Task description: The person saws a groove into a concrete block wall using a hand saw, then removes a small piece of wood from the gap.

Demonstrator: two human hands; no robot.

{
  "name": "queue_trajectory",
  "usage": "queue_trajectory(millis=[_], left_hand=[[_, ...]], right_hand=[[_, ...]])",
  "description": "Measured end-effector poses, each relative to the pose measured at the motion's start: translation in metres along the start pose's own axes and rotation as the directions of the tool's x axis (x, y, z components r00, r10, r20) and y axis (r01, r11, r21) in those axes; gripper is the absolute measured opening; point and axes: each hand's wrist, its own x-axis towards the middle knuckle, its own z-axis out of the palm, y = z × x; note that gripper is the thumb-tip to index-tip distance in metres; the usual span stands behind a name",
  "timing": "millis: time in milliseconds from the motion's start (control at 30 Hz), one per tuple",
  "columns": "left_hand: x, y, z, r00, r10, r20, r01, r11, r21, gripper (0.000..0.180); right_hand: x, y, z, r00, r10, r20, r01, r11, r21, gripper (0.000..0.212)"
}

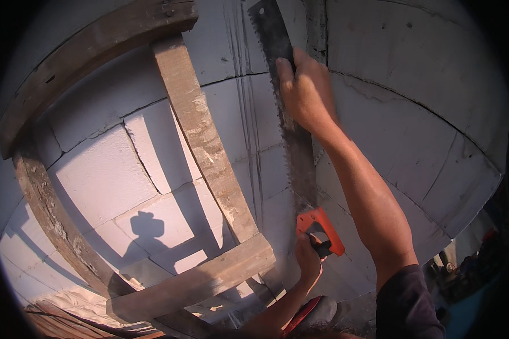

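Your left hand (307, 255) wrapped the orange handle (336, 242) of the handsaw (301, 164), which stood upright before the block wall (96, 175), right of the wooden frame (208, 152). Your right hand (310, 90) closed on the blade (272, 37) higher up, presumably steadying its length.

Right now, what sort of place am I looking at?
Probably a building site: there's a bare block wall, a rough wooden frame against it, and a hand saw in use or at hand.
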Motion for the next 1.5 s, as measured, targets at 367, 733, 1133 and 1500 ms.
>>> queue_trajectory(millis=[367,733,1133,1500], left_hand=[[0.050,0.037,0.029,0.988,0.118,-0.098,-0.119,0.993,0.002,0.057],[-0.080,-0.149,-0.125,0.892,-0.408,-0.193,0.400,0.913,-0.080,0.055],[0.021,0.063,0.054,0.998,-0.005,-0.056,-0.001,0.995,-0.103,0.058],[-0.045,-0.103,-0.108,0.934,-0.260,-0.244,0.301,0.942,0.150,0.060]], right_hand=[[0.047,0.010,0.034,0.981,-0.155,-0.115,0.132,0.974,-0.186,0.031],[-0.200,0.071,0.046,0.949,0.193,0.249,-0.168,0.979,-0.117,0.018],[0.059,-0.020,0.002,0.992,-0.071,-0.100,0.058,0.990,-0.128,0.027],[-0.151,0.042,0.054,0.954,0.224,0.197,-0.197,0.970,-0.145,0.021]])
